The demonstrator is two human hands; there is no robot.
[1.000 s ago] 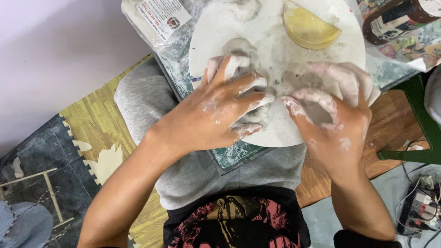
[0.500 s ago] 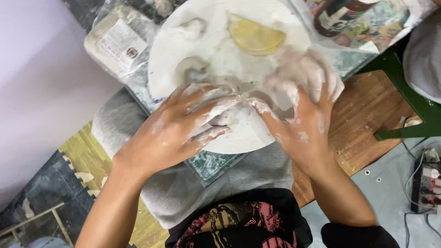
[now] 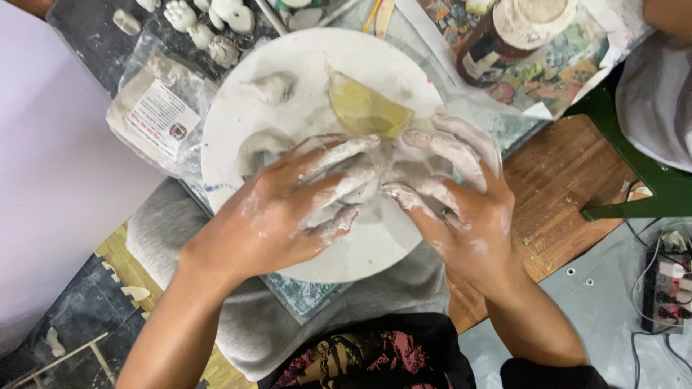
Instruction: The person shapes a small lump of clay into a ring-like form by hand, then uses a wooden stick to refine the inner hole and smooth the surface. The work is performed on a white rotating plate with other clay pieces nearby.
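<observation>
Both my hands are smeared with pale clay and press together on a lump of grey clay (image 3: 375, 180) in the middle of a round white board (image 3: 238, 108) on my lap. My left hand (image 3: 288, 209) lies over the lump with its fingers spread toward the right. My right hand (image 3: 461, 202) cups the lump from the right side, its fingers curled over it. Most of the lump is hidden beneath the fingers. A yellow wedge-shaped sponge (image 3: 364, 112) rests on the board just beyond my fingertips.
Two smaller clay bits (image 3: 270, 88) lie on the board's far left. A plastic bag of clay (image 3: 155, 108) sits to the left, small white clay figures (image 3: 209, 21) beyond it, a brown jar (image 3: 504, 36) at the far right. A wooden board (image 3: 569, 180), green chair leg (image 3: 649, 187) and power strip (image 3: 667, 288) are at right.
The view has shifted, so the board and hands sit lower in frame. My hands stay on the clay lump, fingers pressed closer over it.
</observation>
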